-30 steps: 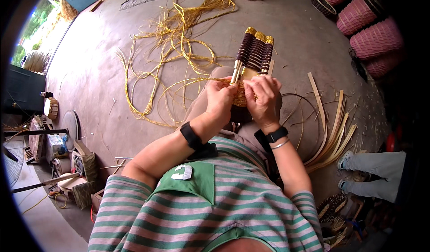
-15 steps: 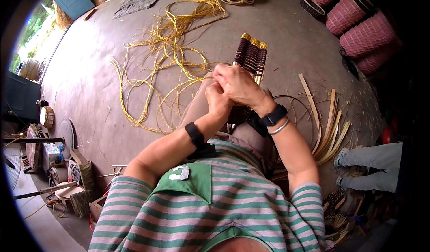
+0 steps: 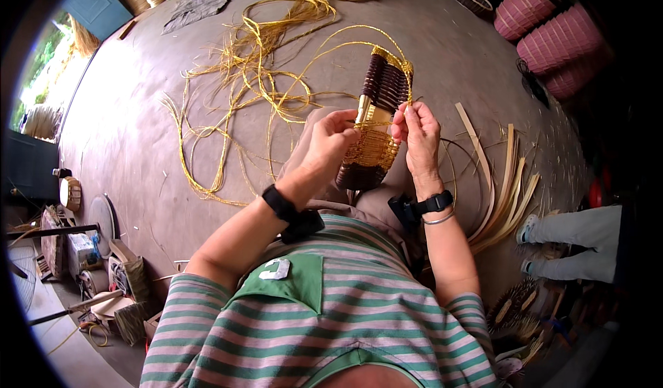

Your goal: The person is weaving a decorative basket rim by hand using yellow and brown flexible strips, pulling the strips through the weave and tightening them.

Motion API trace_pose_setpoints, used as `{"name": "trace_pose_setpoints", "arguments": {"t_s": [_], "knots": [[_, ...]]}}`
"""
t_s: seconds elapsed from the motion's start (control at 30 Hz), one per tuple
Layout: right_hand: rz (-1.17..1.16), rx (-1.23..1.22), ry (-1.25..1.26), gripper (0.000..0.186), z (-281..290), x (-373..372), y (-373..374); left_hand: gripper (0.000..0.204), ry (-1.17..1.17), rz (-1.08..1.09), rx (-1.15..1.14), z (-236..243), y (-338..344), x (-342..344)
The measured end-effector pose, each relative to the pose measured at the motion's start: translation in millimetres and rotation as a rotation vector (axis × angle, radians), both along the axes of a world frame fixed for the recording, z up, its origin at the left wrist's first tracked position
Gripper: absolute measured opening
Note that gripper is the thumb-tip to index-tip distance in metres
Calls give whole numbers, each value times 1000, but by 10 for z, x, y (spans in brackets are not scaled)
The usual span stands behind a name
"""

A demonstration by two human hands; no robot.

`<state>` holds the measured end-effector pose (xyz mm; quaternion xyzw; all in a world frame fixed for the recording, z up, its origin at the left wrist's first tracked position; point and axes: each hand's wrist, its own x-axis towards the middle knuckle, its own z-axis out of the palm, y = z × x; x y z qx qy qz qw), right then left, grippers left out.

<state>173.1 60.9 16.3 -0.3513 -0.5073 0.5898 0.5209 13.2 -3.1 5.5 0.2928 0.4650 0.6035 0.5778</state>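
On my lap rests a narrow woven piece (image 3: 376, 143), with dark brown bands, golden bands and pale ribs bare in its middle. My left hand (image 3: 330, 139) is closed in a pinch at its left edge, where a golden strand crosses the bare ribs. Held between the thumb and fingers of my right hand (image 3: 420, 134), beside the right edge, is a golden braided cord (image 3: 410, 84). This cord arches over the top of the piece and runs back left toward the floor. My fingertips hide parts of both edges.
Tangled golden cords (image 3: 266, 84) lie on the floor ahead, left of the piece. Pale flat strips (image 3: 511, 188) fan out at right, near a person's legs (image 3: 573, 243). Pink woven baskets (image 3: 559, 39) stand far right. A fan and other gear (image 3: 97, 264) are at left.
My hands have moved apart from being together over the piece, uncovering its golden band and bare ribs. The golden cord now loops over the top to my right hand.
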Motion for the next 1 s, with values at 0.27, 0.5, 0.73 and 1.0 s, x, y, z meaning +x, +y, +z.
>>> {"name": "trace_pose_setpoints", "arguments": {"t_s": [0.27,0.5,0.73,1.0], "knots": [[13,-18,-130,17,59,-15,54,22,151,-287,-72,-36,279,-253],[36,281,-333,23,190,-404,418,16,426,-222,0,-202,312,-232],[25,758,-609,21,199,-445,396,27,1113,162,113,-53,257,16],[30,-69,-250,13,-557,186,345,25,1169,236,140,-81,167,-64]]}}
